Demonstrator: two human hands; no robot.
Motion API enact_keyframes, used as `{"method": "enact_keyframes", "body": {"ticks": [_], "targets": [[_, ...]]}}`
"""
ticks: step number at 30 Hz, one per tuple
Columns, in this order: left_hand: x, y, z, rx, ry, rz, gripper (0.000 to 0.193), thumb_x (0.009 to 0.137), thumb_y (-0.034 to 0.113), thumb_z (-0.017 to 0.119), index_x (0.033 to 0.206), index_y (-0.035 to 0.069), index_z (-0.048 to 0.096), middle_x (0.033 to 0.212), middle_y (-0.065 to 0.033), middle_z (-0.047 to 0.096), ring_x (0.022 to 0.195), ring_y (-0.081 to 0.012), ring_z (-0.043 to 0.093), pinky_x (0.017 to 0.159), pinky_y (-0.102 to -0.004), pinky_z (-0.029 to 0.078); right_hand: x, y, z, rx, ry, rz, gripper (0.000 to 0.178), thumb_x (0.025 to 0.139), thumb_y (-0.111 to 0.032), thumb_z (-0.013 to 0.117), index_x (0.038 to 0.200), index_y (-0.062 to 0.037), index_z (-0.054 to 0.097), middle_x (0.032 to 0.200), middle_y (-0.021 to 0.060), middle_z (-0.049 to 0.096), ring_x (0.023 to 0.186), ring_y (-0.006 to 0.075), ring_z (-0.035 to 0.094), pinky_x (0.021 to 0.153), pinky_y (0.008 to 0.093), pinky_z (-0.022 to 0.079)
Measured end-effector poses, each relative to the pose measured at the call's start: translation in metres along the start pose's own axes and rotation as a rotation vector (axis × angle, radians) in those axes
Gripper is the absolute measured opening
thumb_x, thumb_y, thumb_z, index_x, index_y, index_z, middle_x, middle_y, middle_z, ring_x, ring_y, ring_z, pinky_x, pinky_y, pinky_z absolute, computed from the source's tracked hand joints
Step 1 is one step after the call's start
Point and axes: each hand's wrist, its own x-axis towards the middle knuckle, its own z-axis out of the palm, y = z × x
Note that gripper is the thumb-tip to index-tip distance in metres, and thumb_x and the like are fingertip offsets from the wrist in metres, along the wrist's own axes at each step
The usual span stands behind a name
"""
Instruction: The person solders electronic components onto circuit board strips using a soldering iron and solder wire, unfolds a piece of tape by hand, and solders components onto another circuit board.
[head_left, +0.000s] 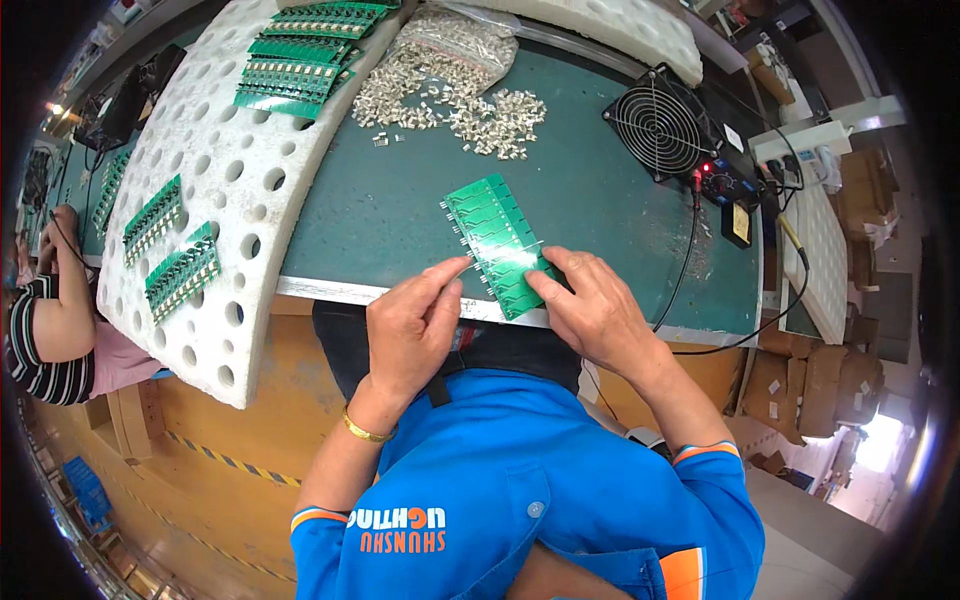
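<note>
A green circuit board panel [500,215] lies tilted at the front edge of the bench, with small metal-pinned parts along its left side. My left hand [410,325] is closed in a pinch at the panel's lower left. From its fingertips a thin silvery strand [515,253] runs across the board; whether it is wire or a slim tool, I cannot tell. My right hand [600,310] grips the panel's lower right edge, thumb and index finger on it.
Small metal connectors [500,122] lie heaped beside a clear bag [465,45] at the back. A white foam sheet [215,205] at left carries finished-looking boards [290,75]. On the right stand a black fan [658,125] and a corded soldering iron [793,235]. Another person's arm [65,290] shows far left.
</note>
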Motion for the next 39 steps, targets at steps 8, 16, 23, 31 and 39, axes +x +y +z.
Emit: {"method": "enact_keyframes", "body": {"ticks": [8,16,23,31,39], "targets": [[0.012,0.018,-0.002,0.007,-0.129,-0.016,0.029,0.084,0.004,0.06,0.113,0.004,0.063,0.055,-0.0016,0.04,0.05,-0.0063,0.034,0.046,-0.025,0.028,0.002,0.019,0.006,-0.008,0.417,-0.122,0.035,0.063,0.005,0.068,0.096,0.0024,0.058,0.096,0.0172,0.062,0.074,0.0295,0.064,0.063,0.0351,0.053],[0.029,0.028,-0.002,-0.265,0.08,-0.136,0.043,0.085,0.004,0.062,0.127,0.0,0.052,0.061,0.0092,0.033,0.055,-0.0007,0.029,0.051,-0.017,0.025,0.008,-0.007,-0.003,0.29,0.683,0.201,0.016,0.075,0.005,0.064,0.089,-0.0012,0.061,0.082,0.0131,0.066,0.067,0.0229,0.067,0.059,0.0303,0.052],[0.03,0.027,-0.004,-0.255,0.091,-0.166,0.044,0.085,0.005,0.065,0.126,-0.001,0.051,0.061,0.0094,0.033,0.055,-0.0003,0.029,0.05,-0.0168,0.025,-0.002,-0.013,-0.007,0.784,0.709,0.382,0.006,0.088,-0.001,0.057,0.092,0.0021,0.057,0.078,0.0096,0.065,0.069,0.0146,0.067,0.06,0.0256,0.052],[0.024,0.019,-0.009,-0.502,0.119,-0.285,0.024,0.089,0.007,0.061,0.11,-0.003,0.056,0.067,0.0088,0.045,0.056,0.001,0.034,0.05,-0.0157,0.027,-0.004,-0.014,-0.006,1.188,0.652,0.486,0.007,0.09,-0.002,0.055,0.094,0.0037,0.054,0.078,0.0068,0.062,0.069,0.0112,0.065,0.062,0.0223,0.052],[0.021,0.008,-0.008,-0.725,-0.001,-0.511,0.015,0.093,0.019,0.057,0.095,0.004,0.058,0.06,0.0089,0.042,0.047,0.0003,0.028,0.041,-0.0183,0.02,0.005,-0.035,-0.022,1.048,0.676,0.471,0.002,0.087,0.003,0.056,0.088,0.004,0.055,0.075,0.0055,0.06,0.064,0.0091,0.063,0.057,0.0221,0.052]]}}
